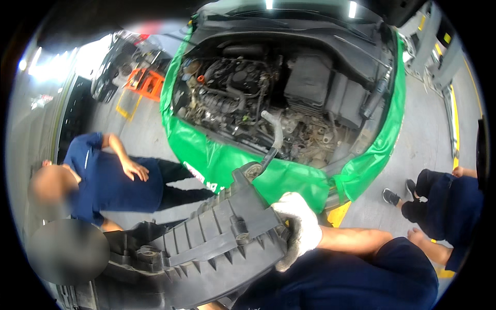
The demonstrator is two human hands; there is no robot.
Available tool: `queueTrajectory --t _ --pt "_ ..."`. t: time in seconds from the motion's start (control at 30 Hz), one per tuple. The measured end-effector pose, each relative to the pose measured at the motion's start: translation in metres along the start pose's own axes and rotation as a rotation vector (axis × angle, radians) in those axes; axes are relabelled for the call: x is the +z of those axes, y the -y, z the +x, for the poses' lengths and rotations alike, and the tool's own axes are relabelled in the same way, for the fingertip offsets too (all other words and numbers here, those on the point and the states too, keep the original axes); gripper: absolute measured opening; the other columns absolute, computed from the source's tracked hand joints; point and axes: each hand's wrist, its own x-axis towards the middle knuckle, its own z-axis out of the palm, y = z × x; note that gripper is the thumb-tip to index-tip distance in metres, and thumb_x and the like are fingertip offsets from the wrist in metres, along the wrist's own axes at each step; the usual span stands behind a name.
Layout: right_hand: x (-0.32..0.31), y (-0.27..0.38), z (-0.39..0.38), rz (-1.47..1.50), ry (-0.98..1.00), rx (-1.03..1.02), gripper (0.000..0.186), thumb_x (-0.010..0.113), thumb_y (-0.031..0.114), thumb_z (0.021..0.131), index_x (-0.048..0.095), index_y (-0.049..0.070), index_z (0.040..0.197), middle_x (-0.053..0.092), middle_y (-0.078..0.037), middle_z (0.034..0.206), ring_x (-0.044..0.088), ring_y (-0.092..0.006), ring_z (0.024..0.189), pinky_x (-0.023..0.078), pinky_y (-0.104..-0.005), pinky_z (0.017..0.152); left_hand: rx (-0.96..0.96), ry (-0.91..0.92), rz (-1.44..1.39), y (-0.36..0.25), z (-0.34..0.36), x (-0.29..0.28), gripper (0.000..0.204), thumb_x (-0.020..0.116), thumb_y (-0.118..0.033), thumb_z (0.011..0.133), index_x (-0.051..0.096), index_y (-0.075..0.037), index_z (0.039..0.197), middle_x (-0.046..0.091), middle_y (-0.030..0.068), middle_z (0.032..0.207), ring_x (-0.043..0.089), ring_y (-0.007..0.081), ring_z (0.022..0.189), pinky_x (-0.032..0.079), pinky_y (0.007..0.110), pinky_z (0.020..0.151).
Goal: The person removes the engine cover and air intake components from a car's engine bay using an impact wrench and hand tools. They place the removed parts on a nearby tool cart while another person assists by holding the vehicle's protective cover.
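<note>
My right hand [298, 230], in a white glove with dark padding, is closed on the side of a large black ribbed plastic housing [201, 258] that slants across the lower view. A curved grey-and-black tube [274, 134] rises from the housing’s upper end, in front of the engine bay. A sliver of bare skin at the bottom edge, under the housing, appears to be my left arm [209, 306]; that hand's fingers are hidden.
An open engine bay [237, 82] is framed by green fender covers [369, 170]. A person in navy [113, 181] stands at left, others [444, 201] at right. An orange stand [147, 82] and another vehicle [108, 67] are behind; lift posts [434, 51] stand at upper right.
</note>
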Motion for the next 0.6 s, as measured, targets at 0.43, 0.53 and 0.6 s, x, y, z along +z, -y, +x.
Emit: queueTrajectory --t 0.43,0.53,0.6 --pt "0.192 0.02 -0.068 0.244 0.253 0.198 0.119 0.105 0.058 0.035 0.061 0.0 0.13 0.061 -0.01 0.118 0.058 -0.0244 0.102 0.046 -0.0393 0.089 -0.865 -0.128 0.097 0.257 -0.325 -0.181 0.05 0.049 -0.037 0.111 0.066 0.007 0.126 0.072 0.0148 0.12 0.066 0.0225 0.107 0.052 0.038 0.096" --pt "0.232 0.042 -0.057 0.112 0.344 0.044 0.116 0.105 0.046 0.037 0.061 -0.001 0.133 0.059 -0.01 0.115 0.053 -0.0203 0.092 0.043 -0.0351 0.08 -0.913 -0.196 0.077 0.287 -0.341 -0.213 0.05 0.049 -0.037 0.112 0.066 0.007 0.127 0.072 0.0148 0.121 0.066 0.0225 0.108 0.052 0.038 0.097" --pt "0.251 0.048 -0.048 0.033 0.424 -0.019 0.117 0.106 0.044 0.041 0.059 0.001 0.139 0.059 -0.012 0.117 0.057 -0.0266 0.099 0.047 -0.04 0.087 -0.92 -0.21 0.068 0.307 -0.347 -0.226 0.05 0.048 -0.038 0.112 0.066 0.007 0.127 0.072 0.0149 0.121 0.066 0.0225 0.108 0.052 0.038 0.097"
